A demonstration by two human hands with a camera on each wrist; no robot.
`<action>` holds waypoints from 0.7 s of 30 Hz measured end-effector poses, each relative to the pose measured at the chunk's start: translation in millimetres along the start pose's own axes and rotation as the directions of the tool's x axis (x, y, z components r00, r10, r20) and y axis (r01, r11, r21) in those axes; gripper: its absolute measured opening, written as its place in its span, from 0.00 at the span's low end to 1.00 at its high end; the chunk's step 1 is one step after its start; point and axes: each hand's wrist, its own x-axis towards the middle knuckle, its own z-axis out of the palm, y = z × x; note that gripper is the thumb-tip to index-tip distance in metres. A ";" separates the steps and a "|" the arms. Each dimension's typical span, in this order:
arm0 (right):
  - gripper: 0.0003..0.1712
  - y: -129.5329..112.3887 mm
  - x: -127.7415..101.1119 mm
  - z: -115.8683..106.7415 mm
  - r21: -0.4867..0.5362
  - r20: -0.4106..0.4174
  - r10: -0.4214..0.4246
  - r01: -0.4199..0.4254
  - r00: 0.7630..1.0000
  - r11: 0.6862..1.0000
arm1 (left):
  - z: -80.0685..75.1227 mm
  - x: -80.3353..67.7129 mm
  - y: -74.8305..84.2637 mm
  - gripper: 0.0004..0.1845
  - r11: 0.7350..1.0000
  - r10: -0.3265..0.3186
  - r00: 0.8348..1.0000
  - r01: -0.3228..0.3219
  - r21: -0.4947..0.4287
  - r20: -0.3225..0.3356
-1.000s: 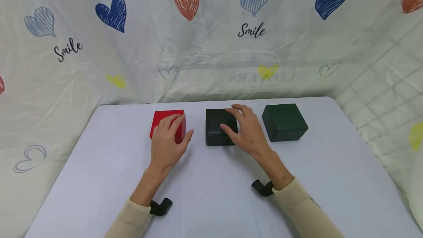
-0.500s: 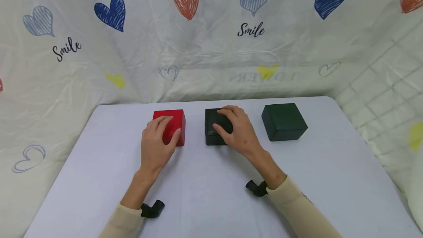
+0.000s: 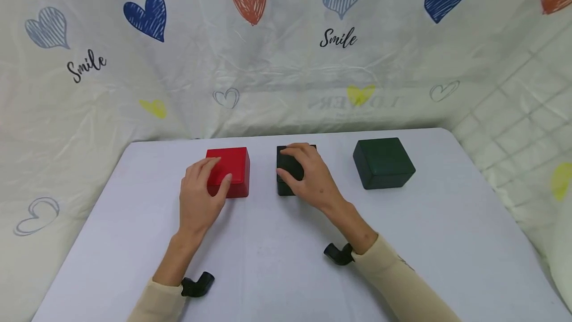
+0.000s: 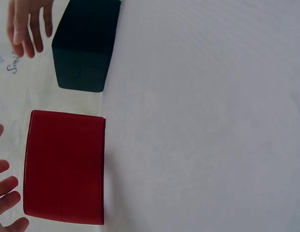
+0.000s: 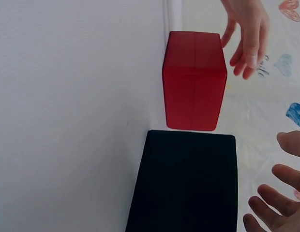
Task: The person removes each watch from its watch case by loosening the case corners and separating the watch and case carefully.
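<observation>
A red box (image 3: 234,165) with a lid seam sits at the left of the row on the table. My left hand (image 3: 198,195) hovers over its left part, thumb and fingers spread loosely. The left wrist view shows a gap between those fingertips (image 4: 8,186) and the red box (image 4: 65,166). In the middle stands a black box (image 3: 286,188), partly hidden by my right hand (image 3: 308,178), which is held above it with fingers relaxed and apart. The right wrist view shows the fingertips (image 5: 266,193) clear of the black box (image 5: 188,183). Neither hand holds anything.
A dark green box (image 3: 384,163) stands at the right of the row. White cloth covers the table (image 3: 272,262). Behind it hangs a pale curtain (image 3: 286,63) printed with hearts and "Smile". Black devices sit at both wrists, one by the left cuff (image 3: 197,284).
Both hands have shifted left: the left from the middle of the red box to its left part, the right further over the black box. The boxes stay in place.
</observation>
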 end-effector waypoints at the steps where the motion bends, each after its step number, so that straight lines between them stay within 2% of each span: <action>1: 0.26 -1.4 0.7 0.7 0.004 0.003 0.001 -0.001 1.000 1.000 | -0.9 0.5 -0.6 0.31 1.000 -0.001 1.000 0.001 0.000 0.001; 6: 0.25 -7.5 4.8 5.4 0.023 0.007 -0.011 0.011 1.000 1.000 | -5.3 2.7 -5.4 0.32 1.000 -0.012 1.000 0.012 0.000 -0.002; 13: 0.24 -13.8 8.5 15.0 0.026 0.008 -0.075 0.075 0.997 0.997 | -10.3 -0.4 -15.7 0.30 0.997 -0.070 0.998 0.070 0.017 -0.001; 21: 0.25 -20.1 10.3 25.6 0.070 0.038 -0.088 0.085 0.995 0.994 | -15.1 -3.6 -23.0 0.31 0.990 -0.139 0.988 0.141 -0.023 0.066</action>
